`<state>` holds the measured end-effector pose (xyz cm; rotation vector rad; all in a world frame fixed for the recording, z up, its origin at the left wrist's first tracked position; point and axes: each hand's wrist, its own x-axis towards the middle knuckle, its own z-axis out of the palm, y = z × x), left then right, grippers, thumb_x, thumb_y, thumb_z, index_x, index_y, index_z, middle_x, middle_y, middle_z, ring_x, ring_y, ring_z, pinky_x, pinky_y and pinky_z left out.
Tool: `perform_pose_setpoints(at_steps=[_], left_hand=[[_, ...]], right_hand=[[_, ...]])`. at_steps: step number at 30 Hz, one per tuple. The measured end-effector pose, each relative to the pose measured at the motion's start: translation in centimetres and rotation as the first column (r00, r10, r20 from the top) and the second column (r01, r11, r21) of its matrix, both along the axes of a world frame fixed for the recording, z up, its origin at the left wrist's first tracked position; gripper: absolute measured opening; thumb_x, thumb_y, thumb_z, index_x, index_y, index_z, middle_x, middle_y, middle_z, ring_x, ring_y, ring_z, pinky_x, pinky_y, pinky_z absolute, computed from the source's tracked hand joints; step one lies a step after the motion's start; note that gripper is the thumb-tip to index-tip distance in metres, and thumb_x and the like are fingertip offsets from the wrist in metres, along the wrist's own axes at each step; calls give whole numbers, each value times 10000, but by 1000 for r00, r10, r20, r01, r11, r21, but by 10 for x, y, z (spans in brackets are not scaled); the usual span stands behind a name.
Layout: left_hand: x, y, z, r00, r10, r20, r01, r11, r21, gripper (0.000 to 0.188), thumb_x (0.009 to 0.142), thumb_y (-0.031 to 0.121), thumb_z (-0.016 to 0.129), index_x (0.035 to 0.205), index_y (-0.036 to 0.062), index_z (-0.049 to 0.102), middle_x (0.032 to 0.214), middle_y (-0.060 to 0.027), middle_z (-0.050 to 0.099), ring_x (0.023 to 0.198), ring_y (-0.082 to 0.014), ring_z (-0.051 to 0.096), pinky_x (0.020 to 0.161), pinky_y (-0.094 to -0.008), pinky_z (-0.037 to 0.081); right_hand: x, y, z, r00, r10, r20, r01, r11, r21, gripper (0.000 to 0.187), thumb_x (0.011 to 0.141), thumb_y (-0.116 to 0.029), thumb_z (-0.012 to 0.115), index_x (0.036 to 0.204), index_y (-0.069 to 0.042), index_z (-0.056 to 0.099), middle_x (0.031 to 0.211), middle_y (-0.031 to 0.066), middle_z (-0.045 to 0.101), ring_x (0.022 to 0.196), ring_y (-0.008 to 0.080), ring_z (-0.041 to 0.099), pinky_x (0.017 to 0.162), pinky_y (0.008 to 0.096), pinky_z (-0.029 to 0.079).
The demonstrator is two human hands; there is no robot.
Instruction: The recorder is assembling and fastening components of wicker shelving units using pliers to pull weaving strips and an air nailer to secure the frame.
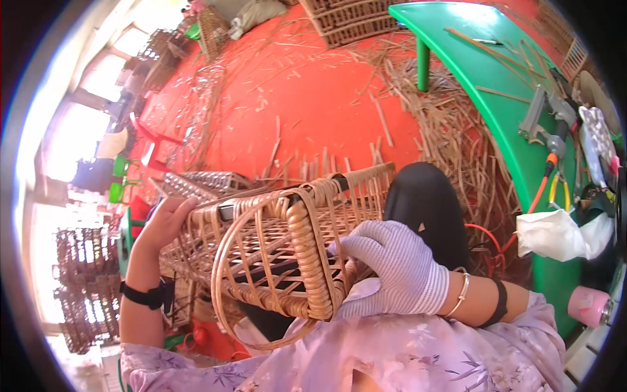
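Note:
A wicker basket (pixel 304 251) lies tilted across my lap, its open lattice of cane strips bound with thick wrapped cane at the near corner. At its far left side, my bare left hand (pixel 164 222) is closed over the rim, with part of the fingers hidden behind it. My right hand (pixel 400 269), in a striped white-and-lilac glove, is closed on the basket's near right edge beside the wrapped corner; its fingertips are partly hidden by the weave. From that corner a long loose cane strand (pixel 218 287) hangs in a loop toward my body.
To the right, a green table (pixel 467 62) holds cane strips, a nail gun (pixel 555 124), yellow-handled pliers (pixel 560 189) and a white cloth (pixel 552 235). Cane scraps (pixel 450 140) litter the red floor (pixel 313 91). More baskets (pixel 85 281) stand at the left; another (pixel 353 19) is at the back.

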<state>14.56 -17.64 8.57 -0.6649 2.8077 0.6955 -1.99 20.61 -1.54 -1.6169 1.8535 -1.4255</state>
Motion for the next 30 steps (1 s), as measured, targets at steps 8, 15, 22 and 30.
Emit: perform_pose_setpoints(at_steps=[8,15,22,30], left_hand=[[46,33,-4,974,125,189,-147,983,107,336,963,229,543,778,-38,627,635,-11,530,636,-87,486,597,-286,405],[-6,95,5,966,-206,158,225,968,-109,182,949,143,555,984,-7,652,900,-75,645,870,-155,597,798,-301,466],[-91,182,4,920,-374,-115,391,894,218,198,932,120,566,1073,-2,633,1038,-91,640,971,-178,588,863,-345,461],[-123,198,-15,861,-508,16,440,761,477,132,899,87,563,946,-8,642,957,-94,622,902,-203,580,824,-338,448]], right_hand=[[18,9,-15,894,336,296,-369,927,64,549,724,-469,768,984,-11,613,836,146,616,774,309,636,705,396,520],[13,20,-30,791,291,539,-404,909,102,450,825,-439,715,882,0,640,745,130,646,679,221,638,643,328,512],[8,31,-47,583,146,800,-290,956,37,329,902,-315,631,922,13,659,768,165,660,696,250,656,670,340,515],[-3,26,-44,841,-44,539,-36,990,136,343,821,-358,709,811,-26,624,716,145,631,649,294,641,613,380,507]])
